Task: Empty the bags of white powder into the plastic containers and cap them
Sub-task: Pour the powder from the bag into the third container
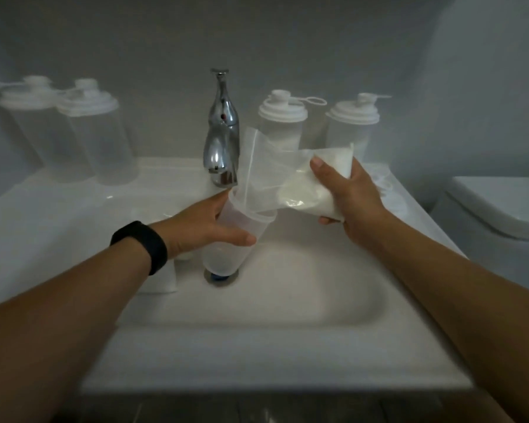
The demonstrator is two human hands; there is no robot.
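Observation:
Over the sink basin, my left hand (209, 225) grips an open, uncapped clear plastic container (235, 239), tilted with its mouth toward the right. My right hand (345, 193) holds a clear bag of white powder (306, 190) lying almost level, and the bag's open end dips into the container's mouth. The powder sits bunched at the bag's right end under my fingers. Two capped containers (283, 123) (351, 126) stand on the ledge behind the bag, both with white powder at the bottom. Two capped empty containers (28, 126) (100, 135) stand at the back left.
A chrome tap (222, 132) rises just behind the held container. The white sink (287, 300) has a drain (220, 276) under the container. Another white bag (162, 279) lies at the basin's left edge, partly behind my left wrist. A toilet (495, 209) stands at the right.

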